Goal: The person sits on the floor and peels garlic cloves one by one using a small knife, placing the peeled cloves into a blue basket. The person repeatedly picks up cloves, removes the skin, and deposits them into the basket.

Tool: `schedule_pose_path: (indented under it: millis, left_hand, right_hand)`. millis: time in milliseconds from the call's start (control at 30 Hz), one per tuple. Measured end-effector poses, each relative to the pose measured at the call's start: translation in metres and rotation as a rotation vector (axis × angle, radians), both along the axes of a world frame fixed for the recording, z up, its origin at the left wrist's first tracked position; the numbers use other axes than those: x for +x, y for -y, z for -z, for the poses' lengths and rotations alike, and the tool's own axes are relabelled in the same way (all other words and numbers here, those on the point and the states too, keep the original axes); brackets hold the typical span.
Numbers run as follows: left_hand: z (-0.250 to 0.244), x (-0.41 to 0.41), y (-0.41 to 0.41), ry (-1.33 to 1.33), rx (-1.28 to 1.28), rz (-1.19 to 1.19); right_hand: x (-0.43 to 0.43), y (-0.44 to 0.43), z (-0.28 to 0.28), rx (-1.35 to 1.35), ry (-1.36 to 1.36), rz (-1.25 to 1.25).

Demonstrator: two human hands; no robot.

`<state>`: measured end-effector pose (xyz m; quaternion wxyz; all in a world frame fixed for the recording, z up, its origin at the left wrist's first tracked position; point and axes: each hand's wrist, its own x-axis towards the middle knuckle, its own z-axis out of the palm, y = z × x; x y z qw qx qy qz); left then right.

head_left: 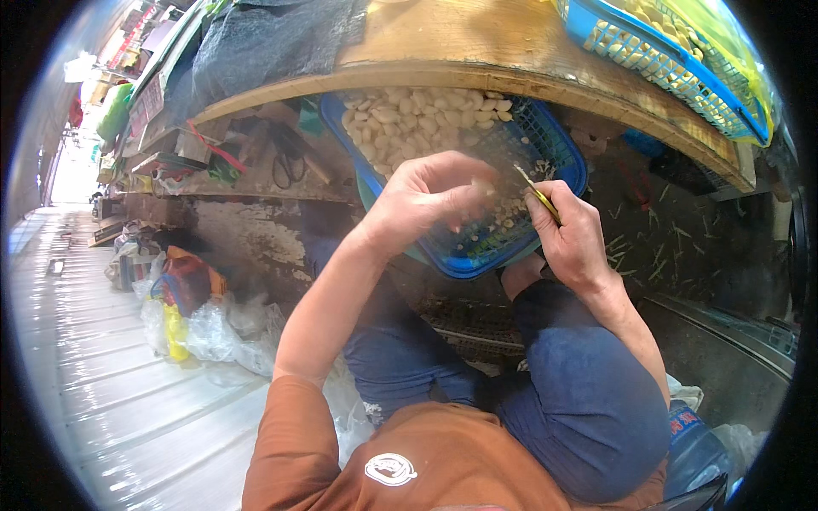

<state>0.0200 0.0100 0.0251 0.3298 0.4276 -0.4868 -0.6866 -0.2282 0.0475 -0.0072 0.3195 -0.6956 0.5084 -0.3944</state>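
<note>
Before me stands a blue plastic basket [457, 271], its far part heaped with pale peeled cloves that look like garlic [415, 115]. Small trimmed bits [505, 217] lie scattered in its near right part. My right hand [569, 233] grips a small knife [543, 201] with a yellow handle, the thin blade pointing up and left over the basket. My left hand [441, 195] hangs above the basket, left of the blade, thumb and fingers curled towards each other. Motion blurs its fingertips, so whether a clove is between them cannot be told.
A wooden tabletop [447, 45] overhangs the basket's far side. On it stand a second blue basket of cloves [664, 64] in yellow plastic and a dark cloth [275, 48]. Scissors [287, 171] lie on a lower shelf. Plastic bags [223, 335] sit at left, a large blue bottle [696, 450] at right.
</note>
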Motion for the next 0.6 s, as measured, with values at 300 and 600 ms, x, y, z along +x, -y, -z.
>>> schedule_pose_path:
  millis: [300,600]
  left_hand:
    - [0.022,-0.011,-0.017,-0.220,0.079,-0.194]
    - [0.017,-0.015,-0.021,-0.091,-0.064,-0.110]
  right_hand:
    - [0.004,0.001,0.002,-0.148,-0.069,-0.013]
    - [-0.003,0.004,-0.008,-0.357,-0.248,-0.106]
